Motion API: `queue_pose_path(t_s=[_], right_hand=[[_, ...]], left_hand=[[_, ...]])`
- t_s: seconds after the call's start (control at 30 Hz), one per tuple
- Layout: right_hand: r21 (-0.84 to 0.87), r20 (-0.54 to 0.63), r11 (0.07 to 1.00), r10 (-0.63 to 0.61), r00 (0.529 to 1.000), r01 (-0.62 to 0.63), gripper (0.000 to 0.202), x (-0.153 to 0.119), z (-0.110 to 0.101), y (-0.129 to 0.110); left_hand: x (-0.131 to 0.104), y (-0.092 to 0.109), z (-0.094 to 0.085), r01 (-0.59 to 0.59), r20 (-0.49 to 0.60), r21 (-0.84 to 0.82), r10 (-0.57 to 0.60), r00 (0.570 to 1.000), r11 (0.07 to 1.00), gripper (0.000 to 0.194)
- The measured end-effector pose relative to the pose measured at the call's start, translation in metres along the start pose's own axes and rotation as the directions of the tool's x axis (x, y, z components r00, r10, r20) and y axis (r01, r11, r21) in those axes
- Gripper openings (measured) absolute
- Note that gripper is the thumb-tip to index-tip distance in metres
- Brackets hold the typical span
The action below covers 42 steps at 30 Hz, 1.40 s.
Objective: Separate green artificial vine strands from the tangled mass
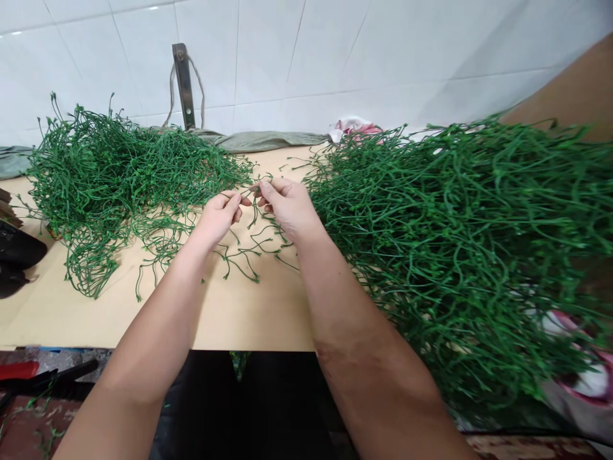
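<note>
Both hands meet over the middle of the table. My left hand (pixel 221 216) is closed, thumb against fingers, pinching one end of a thin green artificial stem (pixel 246 192). My right hand (pixel 286 203) is also closed, its thumb and fingertips pinching the same stem a little further right. A short piece with small tips hangs below the right fingertips. Loose green stems (pixel 242 259) lie scattered on the tabletop beneath the hands. How many strands are between the fingers I cannot tell.
A tangled heap of green stems (pixel 110 166) lies at the left, a larger pile (pixel 460 230) at the right. The tan tabletop (pixel 253 313) meets a tiled wall (pixel 287 57). A metal bracket (pixel 182 86) stands behind. Black objects (pixel 19 249) sit at the left edge.
</note>
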State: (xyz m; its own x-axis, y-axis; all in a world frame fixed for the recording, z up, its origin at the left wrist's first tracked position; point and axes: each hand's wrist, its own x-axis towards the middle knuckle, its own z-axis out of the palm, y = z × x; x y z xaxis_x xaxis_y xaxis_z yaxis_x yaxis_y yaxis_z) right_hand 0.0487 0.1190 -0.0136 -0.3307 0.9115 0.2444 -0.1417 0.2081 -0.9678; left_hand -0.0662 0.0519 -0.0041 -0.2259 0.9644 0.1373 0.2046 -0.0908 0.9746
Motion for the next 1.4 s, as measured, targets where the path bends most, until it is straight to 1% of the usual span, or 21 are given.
queue_pose_path(t_s=[0.07,0.13,0.2,0.27,0.37,0.43,0.53,0.6,0.67,0.7,0.73,0.77,0.8,0.87,0.9,0.97,1.03,1.1,1.23,1.33,1.4], right_hand=[[-0.110,-0.065,0.994,-0.035,0.997,0.027,0.021,0.001,0.000,0.002],[-0.171,-0.104,0.984,-0.067,0.992,0.048,0.024,0.003,-0.002,0.006],[-0.205,-0.117,0.976,-0.105,0.988,0.079,0.027,0.004,-0.004,0.010],[-0.234,-0.109,0.964,-0.152,0.982,0.123,0.028,0.005,-0.005,0.013],[-0.277,-0.098,0.947,-0.193,0.976,0.160,0.028,0.005,-0.005,0.015],[-0.306,-0.098,0.941,-0.181,0.979,0.143,0.028,0.005,-0.004,0.015],[-0.351,-0.140,0.931,-0.157,0.978,0.100,0.027,0.009,-0.009,0.019],[-0.346,-0.240,0.936,-0.153,0.959,0.062,0.029,0.014,-0.018,0.023],[-0.240,-0.341,0.971,-0.101,0.935,0.018,0.031,0.018,-0.026,0.025],[-0.160,-0.357,0.987,-0.063,0.932,0.006,0.032,0.019,-0.029,0.025],[-0.081,-0.345,0.997,-0.031,0.938,0.004,0.032,0.019,-0.030,0.023],[-0.022,-0.317,1.000,-0.015,0.948,0.008,0.032,0.018,-0.029,0.022],[0.011,-0.284,1.000,-0.016,0.959,0.020,0.032,0.017,-0.026,0.019],[0.019,-0.224,0.999,-0.043,0.974,0.049,0.031,0.014,-0.018,0.015],[0.010,-0.199,0.999,-0.051,0.979,0.054,0.031,0.012,-0.013,0.013],[-0.009,-0.150,0.998,-0.055,0.987,0.054,0.031,0.008,-0.006,0.012],[-0.018,-0.092,0.998,-0.054,0.994,0.053,0.031,0.005,-0.001,0.010],[-0.024,-0.025,0.998,-0.054,0.998,0.053,0.031,0.002,0.003,0.007],[-0.043,0.072,0.998,-0.049,0.996,0.052,0.030,-0.004,0.009,0.001],[-0.070,0.041,0.996,-0.059,0.997,0.061,0.028,-0.005,0.010,0.001],[-0.116,0.012,0.991,-0.070,0.997,0.071,0.026,-0.003,0.007,0.004]], left_hand=[[0.000,-0.001,-0.001,-0.027,0.044,0.103,0.023,0.999,0.994,0.025],[-0.002,-0.001,0.000,-0.049,0.135,0.198,0.022,0.991,0.979,0.026],[-0.005,0.001,0.002,-0.082,0.236,0.245,0.023,0.972,0.966,0.027],[-0.007,0.002,0.004,-0.108,0.292,0.263,0.028,0.956,0.959,0.028],[-0.009,0.003,0.007,-0.100,0.290,0.318,0.004,0.957,0.943,0.028],[-0.011,0.005,0.007,-0.105,0.280,0.347,0.004,0.960,0.932,0.027],[-0.020,0.015,0.010,-0.110,0.305,0.299,0.014,0.952,0.948,0.027],[-0.029,0.024,0.016,-0.104,0.421,0.203,0.009,0.907,0.974,0.027],[-0.035,0.031,0.024,-0.110,0.561,0.119,0.025,0.828,0.987,0.026],[-0.036,0.032,0.028,-0.117,0.590,0.096,0.038,0.807,0.988,0.025],[-0.036,0.032,0.030,-0.125,0.576,0.086,0.053,0.816,0.988,0.025],[-0.033,0.030,0.030,-0.131,0.522,0.082,0.070,0.850,0.988,0.025],[-0.029,0.027,0.029,-0.134,0.430,0.077,0.089,0.898,0.988,0.026],[-0.019,0.020,0.019,-0.141,0.148,0.039,0.134,0.980,0.989,0.026],[-0.014,0.016,0.013,-0.152,-0.004,0.016,0.152,0.988,0.988,0.026],[-0.005,0.009,0.000,-0.174,-0.246,-0.011,0.166,0.955,0.985,0.026],[0.001,0.004,-0.007,-0.170,-0.349,-0.003,0.159,0.924,0.985,0.026],[0.004,-0.003,-0.005,-0.122,-0.320,0.015,0.120,0.940,0.992,0.025],[0.005,-0.013,0.011,0.031,-0.169,0.027,-0.026,0.985,0.999,0.018],[0.004,-0.012,0.016,0.090,-0.093,-0.034,-0.093,0.991,0.995,0.019],[0.002,-0.008,0.016,0.097,-0.081,-0.077,-0.103,0.991,0.992,0.021]])
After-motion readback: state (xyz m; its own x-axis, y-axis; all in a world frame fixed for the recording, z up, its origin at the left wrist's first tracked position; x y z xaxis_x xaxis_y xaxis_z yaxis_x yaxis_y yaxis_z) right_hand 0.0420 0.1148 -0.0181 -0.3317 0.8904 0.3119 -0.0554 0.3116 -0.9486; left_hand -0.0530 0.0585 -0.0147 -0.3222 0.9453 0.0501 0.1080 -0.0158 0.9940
